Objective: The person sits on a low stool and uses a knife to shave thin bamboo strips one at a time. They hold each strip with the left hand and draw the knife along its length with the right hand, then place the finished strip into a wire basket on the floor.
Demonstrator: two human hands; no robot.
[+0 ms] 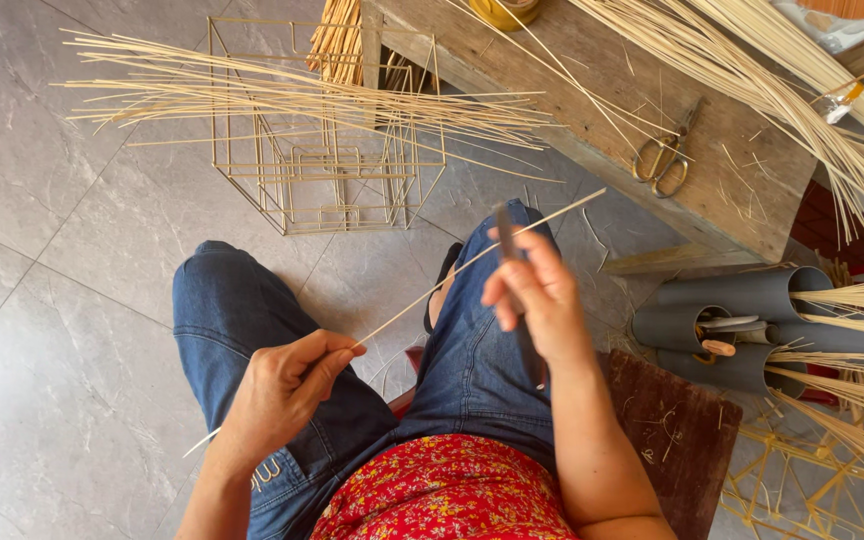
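Head view: a thin, pale bamboo strip (452,275) — straight, splinter-slim, evenly coloured — runs slantwise over the blue-jeaned lap, its upper end reaching toward the wooden workbench (722,190) and its lower end passing below the left wrist. The left hand (277,395) pinches the strip between thumb and fingers, while the right hand (537,295), nearer the workbench, is closed round a dark, narrow knife (517,300) laid across the strip — hands apart. Scissors (664,155) lie on the workbench; a wire frame (322,160) stands left of it.
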